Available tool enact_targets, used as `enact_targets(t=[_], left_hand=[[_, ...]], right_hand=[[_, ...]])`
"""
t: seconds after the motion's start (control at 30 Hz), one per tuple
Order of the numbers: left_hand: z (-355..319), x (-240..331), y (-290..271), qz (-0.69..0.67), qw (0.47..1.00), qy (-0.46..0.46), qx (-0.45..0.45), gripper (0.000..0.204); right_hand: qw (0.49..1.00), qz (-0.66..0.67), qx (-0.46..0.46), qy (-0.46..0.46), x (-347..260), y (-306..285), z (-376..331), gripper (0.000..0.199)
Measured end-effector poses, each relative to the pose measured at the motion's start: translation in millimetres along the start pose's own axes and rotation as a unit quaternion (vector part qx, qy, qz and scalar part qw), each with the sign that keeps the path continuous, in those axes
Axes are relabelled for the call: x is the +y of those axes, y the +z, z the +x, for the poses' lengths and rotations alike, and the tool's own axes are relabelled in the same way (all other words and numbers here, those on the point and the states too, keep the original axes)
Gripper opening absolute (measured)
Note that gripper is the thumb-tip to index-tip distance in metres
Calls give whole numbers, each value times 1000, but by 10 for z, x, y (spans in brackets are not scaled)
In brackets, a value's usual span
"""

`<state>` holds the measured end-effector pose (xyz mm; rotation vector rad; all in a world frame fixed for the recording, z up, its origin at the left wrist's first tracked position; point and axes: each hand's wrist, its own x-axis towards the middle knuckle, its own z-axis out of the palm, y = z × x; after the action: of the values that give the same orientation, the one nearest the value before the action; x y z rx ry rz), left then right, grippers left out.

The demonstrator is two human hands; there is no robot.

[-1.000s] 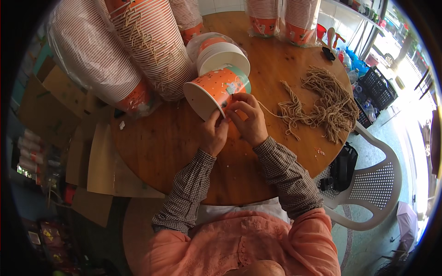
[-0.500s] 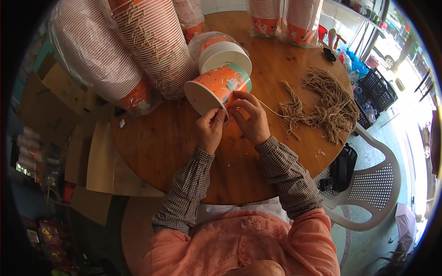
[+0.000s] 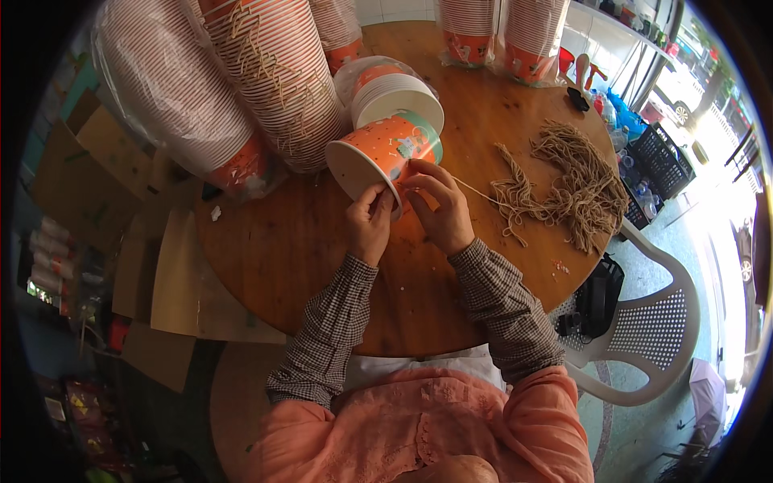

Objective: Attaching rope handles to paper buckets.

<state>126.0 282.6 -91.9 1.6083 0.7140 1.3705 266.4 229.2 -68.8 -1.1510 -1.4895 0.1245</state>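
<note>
Threading twine at a paper bucket's rim

Left hand (image 3: pixel 369 227) fingers pinch the orange bucket (image 3: pixel 385 153) rim; right hand (image 3: pixel 439 211) fingertips clamp the twine (image 3: pixel 475 190) beside it. Best keep the rim steady, twine taut.

The round brown wooden tabletop (image 3: pixel 290 258) is showing a smooth, faintly glossy grain. The orange paper cup (image 3: pixel 385 153) is looking matt, its white inside smooth. The tan heap of twisted paper cord (image 3: pixel 572 181) is looking rough and fibrous. Clear glossy plastic is wrapping the tall stacked paper cups (image 3: pixel 173 97).
</note>
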Motion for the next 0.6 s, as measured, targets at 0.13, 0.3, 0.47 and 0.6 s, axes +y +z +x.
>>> enact_targets(t=[0.13,0.3,0.47,0.6], left_hand=[[3,15,-21,34,999,-9,-10,19],[2,10,-22,2,1000,-25,-2,17],[16,-21,1,-25,999,1,25,18],[29,-47,-30,24,1000,4,16,18]], right_hand=[[1000,-2,-2,-4,2,4,-4,23],[1000,-2,-3,-4,-25,3,-3,23],[1000,0,-1,-5,-31,2,-3,23],[1000,1,-5,-5,-11,12,-10,23]])
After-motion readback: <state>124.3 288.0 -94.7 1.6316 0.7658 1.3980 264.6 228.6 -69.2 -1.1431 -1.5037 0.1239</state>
